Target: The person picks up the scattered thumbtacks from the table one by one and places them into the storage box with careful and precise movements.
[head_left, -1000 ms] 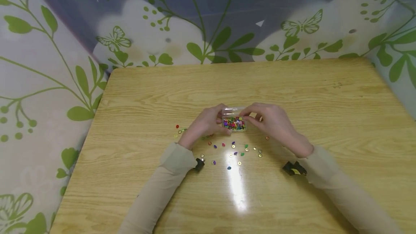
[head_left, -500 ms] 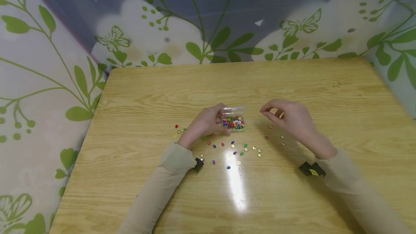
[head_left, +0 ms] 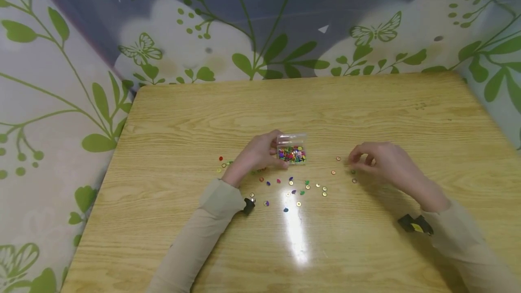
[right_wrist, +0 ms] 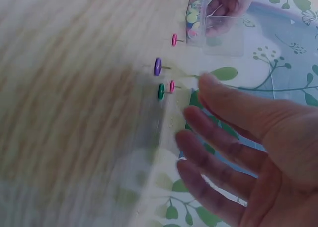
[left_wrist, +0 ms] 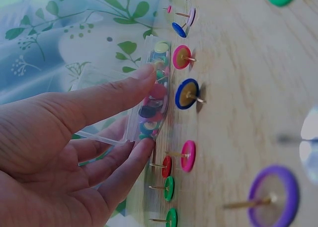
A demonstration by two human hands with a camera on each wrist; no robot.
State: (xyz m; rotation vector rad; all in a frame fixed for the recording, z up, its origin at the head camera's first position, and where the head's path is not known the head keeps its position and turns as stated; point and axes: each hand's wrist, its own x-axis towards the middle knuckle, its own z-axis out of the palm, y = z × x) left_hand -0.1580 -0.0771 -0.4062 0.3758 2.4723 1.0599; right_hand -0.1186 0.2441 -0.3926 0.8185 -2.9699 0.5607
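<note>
My left hand (head_left: pixel 257 152) grips a small clear plastic box (left_wrist: pixel 141 105) between thumb and fingers. Its hinged lid (head_left: pixel 291 138) stands raised on the far side, and many-coloured thumbtacks (head_left: pixel 291 153) fill the bottom. Over to the right, my right hand (head_left: pixel 386 162) hovers low above the table with loosely bent fingers and nothing between them. In the right wrist view its fingertips are apart, beside a green thumbtack (right_wrist: pixel 161 91), a pink thumbtack (right_wrist: pixel 172 86) and a purple thumbtack (right_wrist: pixel 157 66) that lie points up.
Loose thumbtacks lie scattered in front of the box, among them a blue one (head_left: pixel 286 210) and a purple one (head_left: pixel 267 203). Several more lie left of my left wrist, including a red one (head_left: pixel 221 158). The wooden table (head_left: pixel 228 112) meets a leaf-patterned wall covering (head_left: pixel 285 21).
My right hand has drawn away from the box toward the right, then lowered nearer the loose thumbtacks, its fingers loosening from a pinch. My left hand and the box have stayed put.
</note>
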